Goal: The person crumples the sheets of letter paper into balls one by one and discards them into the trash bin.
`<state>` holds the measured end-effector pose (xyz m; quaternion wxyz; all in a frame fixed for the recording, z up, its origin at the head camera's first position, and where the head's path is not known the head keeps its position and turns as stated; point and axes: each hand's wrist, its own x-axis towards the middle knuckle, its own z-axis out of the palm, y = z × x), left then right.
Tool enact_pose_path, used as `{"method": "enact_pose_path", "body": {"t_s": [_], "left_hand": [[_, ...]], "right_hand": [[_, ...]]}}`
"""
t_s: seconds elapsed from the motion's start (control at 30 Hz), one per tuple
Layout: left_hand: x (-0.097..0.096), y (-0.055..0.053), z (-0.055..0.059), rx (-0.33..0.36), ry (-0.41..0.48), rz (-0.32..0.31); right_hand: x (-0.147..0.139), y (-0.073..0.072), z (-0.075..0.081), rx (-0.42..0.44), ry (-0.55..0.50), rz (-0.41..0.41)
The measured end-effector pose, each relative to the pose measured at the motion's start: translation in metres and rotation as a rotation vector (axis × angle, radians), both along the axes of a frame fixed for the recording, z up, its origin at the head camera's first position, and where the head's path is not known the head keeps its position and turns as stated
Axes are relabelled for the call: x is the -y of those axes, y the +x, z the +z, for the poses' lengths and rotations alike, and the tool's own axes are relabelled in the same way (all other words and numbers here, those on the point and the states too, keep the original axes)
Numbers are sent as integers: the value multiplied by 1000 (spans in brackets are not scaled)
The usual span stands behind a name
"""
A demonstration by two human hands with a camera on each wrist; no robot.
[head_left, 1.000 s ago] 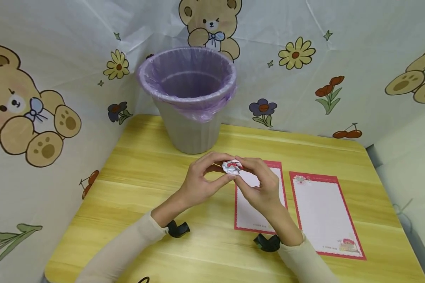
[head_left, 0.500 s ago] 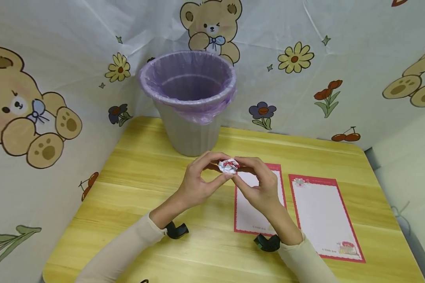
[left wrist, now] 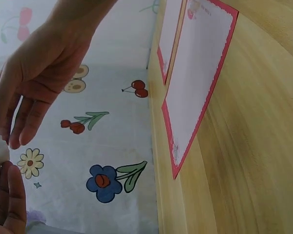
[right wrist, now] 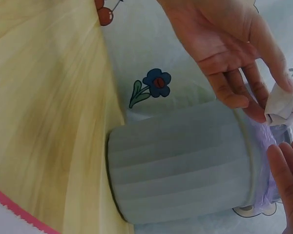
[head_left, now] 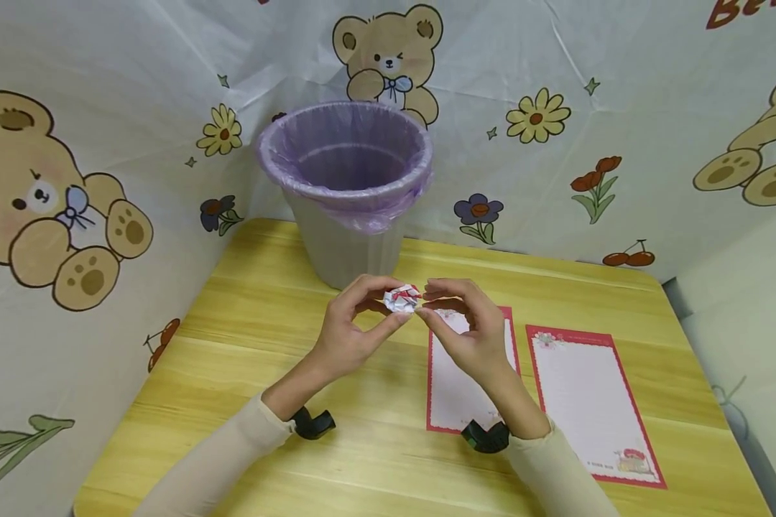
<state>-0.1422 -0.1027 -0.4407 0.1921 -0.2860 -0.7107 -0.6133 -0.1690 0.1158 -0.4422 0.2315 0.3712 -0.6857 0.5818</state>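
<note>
My left hand (head_left: 349, 332) pinches a crumpled paper ball (head_left: 402, 299), white with red patches, between its thumb and fingers above the table. In the right wrist view the paper ball (right wrist: 281, 106) shows its whitish side, under the left hand's thumb. My right hand (head_left: 473, 327) is curved at the ball's right side, its thumb tip right at the ball's edge and its fingers apart from it. Below the right hand, a red-bordered sheet of letter paper (head_left: 449, 388) lies on the table, partly covered by the hand and wrist.
Behind the hands a grey waste bin (head_left: 352, 248) with a purple liner stands on the wooden table (head_left: 233, 373). A second red-bordered sheet (head_left: 595, 402) lies to the right. A cloth printed with bears and flowers (head_left: 478, 165) hangs behind the table.
The left hand has carried the paper ball slightly left. The right hand's fingers have come off the ball, leaving its thumb tip at the edge. The head view has tilted up a little.
</note>
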Motion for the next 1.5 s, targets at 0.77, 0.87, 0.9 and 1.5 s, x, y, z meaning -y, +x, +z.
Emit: {"method": "enact_pose_path", "body": {"t_s": [0.77, 0.87, 0.9, 1.5], "left_hand": [[34, 1, -2, -15, -95, 118], [40, 0, -1, -14, -99, 122], [41, 0, -1, -16, -99, 122], [64, -8, 9, -32, -151, 175]], "right_hand": [[7, -33, 4, 159, -88, -65], [8, -37, 6, 196, -119, -56], [8, -38, 6, 208, -128, -56], [11, -68, 23, 339, -202, -29]]}}
